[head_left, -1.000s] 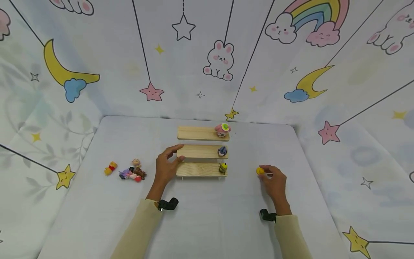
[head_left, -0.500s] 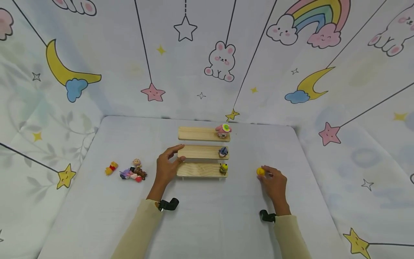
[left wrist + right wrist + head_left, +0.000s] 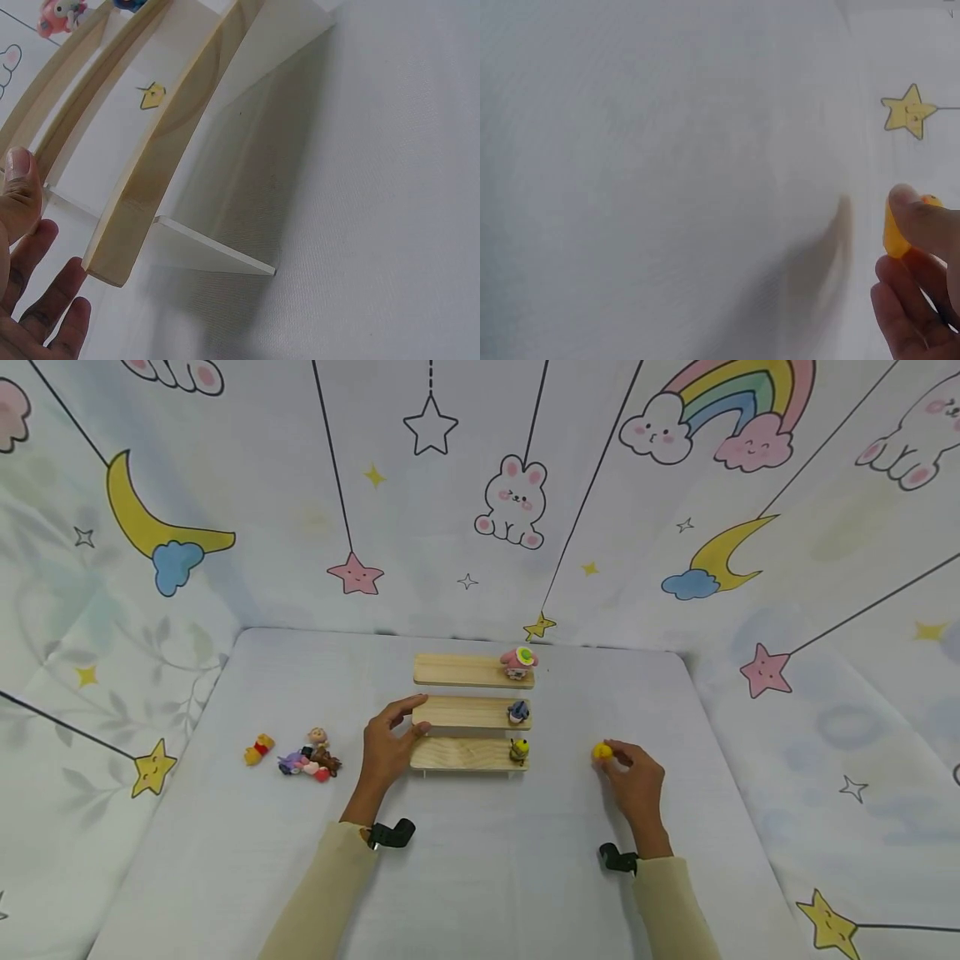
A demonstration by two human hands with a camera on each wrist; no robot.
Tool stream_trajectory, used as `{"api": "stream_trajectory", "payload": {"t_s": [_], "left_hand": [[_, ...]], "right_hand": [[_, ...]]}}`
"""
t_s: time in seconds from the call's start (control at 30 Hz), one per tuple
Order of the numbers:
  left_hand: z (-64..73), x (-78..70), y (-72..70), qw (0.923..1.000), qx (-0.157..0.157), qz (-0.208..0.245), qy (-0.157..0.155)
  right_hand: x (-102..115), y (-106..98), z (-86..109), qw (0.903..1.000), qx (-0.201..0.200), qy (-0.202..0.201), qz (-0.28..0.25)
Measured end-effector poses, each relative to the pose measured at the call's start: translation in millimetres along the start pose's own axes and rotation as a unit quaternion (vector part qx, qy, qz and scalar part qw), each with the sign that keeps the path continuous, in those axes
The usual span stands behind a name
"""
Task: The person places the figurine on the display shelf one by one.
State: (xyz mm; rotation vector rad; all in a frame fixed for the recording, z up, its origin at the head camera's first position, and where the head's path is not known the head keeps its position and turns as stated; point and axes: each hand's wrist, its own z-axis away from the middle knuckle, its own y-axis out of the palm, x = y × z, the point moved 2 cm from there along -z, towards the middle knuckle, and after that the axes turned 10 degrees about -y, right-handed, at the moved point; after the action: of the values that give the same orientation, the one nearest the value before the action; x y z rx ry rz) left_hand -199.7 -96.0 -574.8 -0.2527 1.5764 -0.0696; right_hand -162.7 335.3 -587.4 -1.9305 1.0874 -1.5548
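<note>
A three-tier wooden display shelf (image 3: 457,712) with clear supports stands on the white table. My left hand (image 3: 386,747) grips the left end of its middle tier between thumb and fingers; the left wrist view shows the thumb (image 3: 21,176) at that board's end. On the right, clear of the shelf, my right hand (image 3: 637,781) pinches a small yellow toy figure (image 3: 602,752); the thumb and fingers cover part of it. A pink figure (image 3: 517,663), a blue-grey figure (image 3: 518,712) and a yellow-green figure (image 3: 518,751) stand at the right ends of the top, middle and bottom tiers.
Left of the shelf lie a yellow bear figure in red (image 3: 258,749) and a small heap of several figures (image 3: 309,757). The white tablecloth (image 3: 465,877) meets a printed backdrop (image 3: 450,527) behind and at the sides.
My right hand has tilted and shifted slightly, with the yellow figure moving a little up and left. The left hand and the shelf have stayed in place.
</note>
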Motion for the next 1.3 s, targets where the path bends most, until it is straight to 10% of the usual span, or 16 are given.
{"api": "stream_trajectory", "payload": {"t_s": [1.3], "left_hand": [[0.8,-0.4,-0.4,0.9999,0.007,0.004,-0.008]], "right_hand": [[117,-23,-43.9,0.9788,-0.077,-0.18,-0.06]]}}
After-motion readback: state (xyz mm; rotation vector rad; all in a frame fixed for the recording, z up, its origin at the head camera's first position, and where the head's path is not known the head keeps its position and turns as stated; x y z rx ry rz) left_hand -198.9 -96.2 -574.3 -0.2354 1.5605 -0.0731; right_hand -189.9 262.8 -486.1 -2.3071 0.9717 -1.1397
